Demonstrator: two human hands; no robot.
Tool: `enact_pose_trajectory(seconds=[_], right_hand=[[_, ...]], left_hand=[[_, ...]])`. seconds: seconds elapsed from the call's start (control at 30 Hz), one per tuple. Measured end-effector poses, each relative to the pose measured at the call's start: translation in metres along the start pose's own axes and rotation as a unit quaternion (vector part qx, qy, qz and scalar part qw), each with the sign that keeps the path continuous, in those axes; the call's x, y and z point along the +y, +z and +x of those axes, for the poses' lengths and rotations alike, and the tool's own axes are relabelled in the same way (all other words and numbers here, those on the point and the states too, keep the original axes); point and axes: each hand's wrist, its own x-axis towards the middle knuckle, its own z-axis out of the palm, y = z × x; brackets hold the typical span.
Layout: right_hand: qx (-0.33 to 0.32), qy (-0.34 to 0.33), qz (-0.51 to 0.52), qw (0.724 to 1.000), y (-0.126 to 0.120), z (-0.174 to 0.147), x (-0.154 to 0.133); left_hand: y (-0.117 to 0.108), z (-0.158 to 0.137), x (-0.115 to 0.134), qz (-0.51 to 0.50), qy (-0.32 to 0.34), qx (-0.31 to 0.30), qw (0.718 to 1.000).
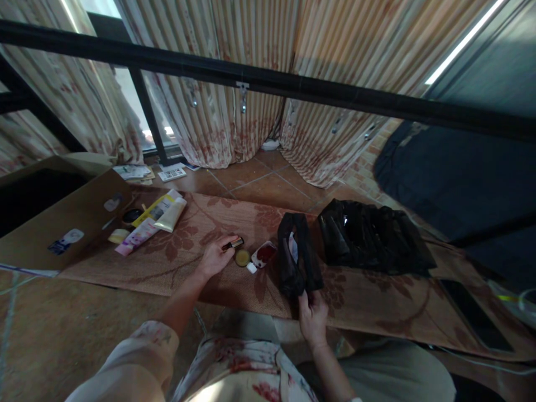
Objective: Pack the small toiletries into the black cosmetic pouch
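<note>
My left hand (215,258) is closed around a small dark tube (233,244) with a shiny band, its kind not clear. Just beside the tube lie a small round yellowish jar (242,258) and a flat bottle (264,254) with dark red on it and a white cap. With thumb and fingers my right hand (314,317) grips the near end of a narrow black fabric organizer (288,273). Its top is open, and something pale (293,247) shows inside. To its right stands a larger black organizer (372,237) with several compartments.
Several tubes, one yellow-and-white (157,207), one pale (171,215) and one pink (136,237), lie at the left beside a cardboard box (79,215). A black phone-like slab (477,314) lies at the right on the patterned cloth (188,279). A dark rail (268,72) crosses above.
</note>
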Motion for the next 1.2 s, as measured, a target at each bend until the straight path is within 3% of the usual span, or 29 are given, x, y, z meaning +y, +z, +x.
enact_pose_trajectory(seconds=[0.73, 1.2], right_hand=[[-0.006, 0.01, -0.013, 1.0, 0.0, -0.0001, 0.0004], [0.004, 0.003, -0.008, 1.0, 0.0018, 0.0005, 0.0067]], left_hand=[[0.0051, 0.0018, -0.0053, 0.002, -0.018, 0.028, 0.999], [0.0081, 0.002, -0.0025, 0.059, -0.013, 0.056, 0.997]])
